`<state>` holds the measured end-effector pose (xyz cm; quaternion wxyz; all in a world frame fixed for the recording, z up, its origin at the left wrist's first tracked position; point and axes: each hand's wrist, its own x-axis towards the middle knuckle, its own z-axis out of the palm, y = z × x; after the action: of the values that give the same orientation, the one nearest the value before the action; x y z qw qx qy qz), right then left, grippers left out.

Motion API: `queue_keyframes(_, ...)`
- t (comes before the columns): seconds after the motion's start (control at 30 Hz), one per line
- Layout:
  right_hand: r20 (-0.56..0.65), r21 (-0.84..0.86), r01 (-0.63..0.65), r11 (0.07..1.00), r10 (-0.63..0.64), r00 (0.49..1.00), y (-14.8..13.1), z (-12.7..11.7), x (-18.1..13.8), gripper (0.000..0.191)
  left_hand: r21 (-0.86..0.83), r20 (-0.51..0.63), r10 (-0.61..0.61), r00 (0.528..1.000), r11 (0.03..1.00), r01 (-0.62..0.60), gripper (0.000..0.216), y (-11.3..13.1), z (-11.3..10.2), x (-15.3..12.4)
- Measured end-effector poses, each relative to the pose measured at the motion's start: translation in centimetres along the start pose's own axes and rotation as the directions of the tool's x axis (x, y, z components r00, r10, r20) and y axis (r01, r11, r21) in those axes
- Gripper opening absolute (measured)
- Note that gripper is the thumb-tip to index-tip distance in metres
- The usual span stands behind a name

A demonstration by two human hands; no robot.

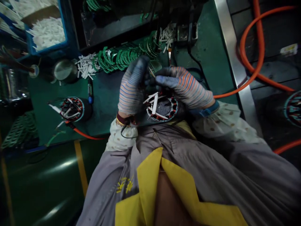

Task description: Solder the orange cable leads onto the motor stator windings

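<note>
My left hand (132, 89), in a striped glove with dark fingertips, is closed above the left side of a motor stator (175, 108). My right hand (184, 86), gloved alike, is pinched closed above the stator's far edge. Thin, shiny strands (152, 71) show between the two hands; which hand grips them is hard to tell. The stator stands at the bench's near edge, against my body. Several white sleeves (155, 104) lie across its ring of red and dark windings. My fingers hide part of its far side.
Green toothed rings (117, 59) lie in a row behind my hands, beside loose white sleeves (86, 66). A second stator (71, 109), a marker (90, 91) and a round metal tin (65, 71) are at left. A blue bin (67, 39) holds white pieces. An orange hose (242, 47) loops at right.
</note>
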<state>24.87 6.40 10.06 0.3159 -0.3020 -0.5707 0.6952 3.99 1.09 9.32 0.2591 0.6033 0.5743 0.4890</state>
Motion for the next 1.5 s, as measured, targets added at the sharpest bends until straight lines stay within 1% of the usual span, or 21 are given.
queue_keyframes(0.07,-0.083,-0.005,0.013,1.0,-0.013,0.996,0.6,0.3,-0.5,0.06,-0.065,-0.034,-0.017,0.999,0.998,0.015,0.054,-0.6,0.0,-0.1)
queue_keyframes(0.17,-0.171,-0.026,0.047,0.999,-0.05,0.984,1.4,0.7,-1.3,0.059,-0.027,0.008,-0.018,1.0,0.999,0.019,0.054,-0.5,-0.5,-1.3)
queue_keyframes(0.3,-0.181,-0.095,0.053,0.994,-0.07,0.981,1.6,0.9,-1.4,0.057,-0.061,0.042,-0.041,0.998,0.997,0.044,0.055,-0.3,-0.4,-2.3)
queue_keyframes(0.47,-0.197,-0.115,0.053,0.992,-0.075,0.978,1.7,0.7,-1.3,0.053,-0.122,0.069,-0.045,0.997,0.991,0.053,0.057,-0.4,0.0,-1.5)
queue_keyframes(0.6,-0.18,-0.113,0.051,0.992,-0.071,0.981,1.9,0.8,-1.3,0.054,-0.124,0.099,-0.014,0.995,0.992,0.027,0.057,0.2,-0.6,-1.2)
queue_keyframes(0.73,-0.145,-0.083,0.043,0.996,-0.055,0.988,2.0,0.6,-1.1,0.06,-0.089,0.137,-0.04,0.99,0.995,0.052,0.057,0.8,-1.1,-0.6)
queue_keyframes(0.8,-0.089,-0.08,0.048,0.996,-0.055,0.995,2.1,-0.1,-1.1,0.064,-0.073,0.152,-0.046,0.987,0.996,0.057,0.055,1.1,-1.1,-0.3)
queue_keyframes(0.87,-0.03,-0.148,0.093,0.985,-0.098,0.995,2.6,-1.4,-1.7,0.067,-0.024,0.178,-0.028,0.984,0.999,0.033,0.051,1.3,-0.9,-0.4)
queue_keyframes(0.93,0.043,-0.335,0.196,0.922,-0.193,0.98,3.3,-2.8,-3.2,0.073,0.08,0.231,0.015,0.973,0.996,-0.035,0.043,1.3,-0.7,-1.1)
queue_keyframes(0.97,0.095,-0.462,0.248,0.851,-0.23,0.968,3.8,-3.4,-4.4,0.079,0.152,0.259,0.04,0.965,0.985,-0.081,0.039,1.3,-0.5,-1.7)
queue_keyframes(1.03,0.19,-0.714,0.3,0.633,-0.237,0.953,4.9,-3.8,-6.9,0.098,0.306,0.303,0.068,0.951,0.938,-0.165,0.029,0.8,-0.3,-3.0)
queue_keyframes(1.07,0.193,-0.811,0.274,0.517,-0.205,0.96,5.5,-3.8,-8.2,0.106,0.368,0.308,0.08,0.948,0.909,-0.196,0.026,0.4,-0.3,-3.6)
queue_keyframes(1.1,0.165,-0.881,0.228,0.415,-0.183,0.969,6.0,-3.7,-9.1,0.106,0.413,0.302,0.091,0.949,0.885,-0.216,0.025,-0.1,-0.3,-4.0)
queue_keyframes(1.13,0.133,-0.91,0.194,0.365,-0.186,0.974,6.4,-3.6,-9.7,0.101,0.441,0.289,0.105,0.951,0.868,-0.23,0.025,-0.6,-0.5,-4.3)
queue_keyframes(1.17,0.103,-0.913,0.175,0.368,-0.206,0.973,6.6,-3.7,-9.7,0.092,0.455,0.276,0.121,0.953,0.857,-0.241,0.028,-1.0,-0.7,-4.3)
queue_keyframes(1.23,0.023,-0.869,0.16,0.469,-0.285,0.958,6.6,-4.4,-8.0,0.075,0.459,0.271,0.149,0.951,0.848,-0.264,0.033,-1.6,-1.6,-3.9)
queue_keyframes(1.3,-0.11,-0.835,0.089,0.543,-0.323,0.94,6.2,-5.9,-3.9,0.065,0.418,0.348,0.143,0.927,0.861,-0.29,0.037,-1.5,-2.9,-3.1)
queue_keyframes(1.37,-0.211,-0.893,-0.086,0.441,-0.243,0.947,5.7,-7.1,1.8,0.054,0.339,0.439,0.137,0.888,0.89,-0.305,0.041,-1.0,-4.1,-2.0)
queue_keyframes(1.4,-0.237,-0.896,-0.134,0.424,-0.2,0.951,5.6,-7.4,4.8,0.045,0.313,0.454,0.139,0.88,0.9,-0.304,0.043,-0.8,-4.5,-1.5)
queue_keyframes(1.43,-0.261,-0.892,-0.178,0.415,-0.154,0.953,5.4,-7.4,7.6,0.038,0.312,0.436,0.143,0.889,0.902,-0.298,0.044,-0.7,-4.7,-0.9)
queue_keyframes(1.5,-0.415,-0.847,-0.374,0.378,-0.029,0.909,5.3,-7.1,11.8,0.027,0.373,0.327,0.162,0.931,0.883,-0.285,0.045,-1.0,-4.2,0.3)
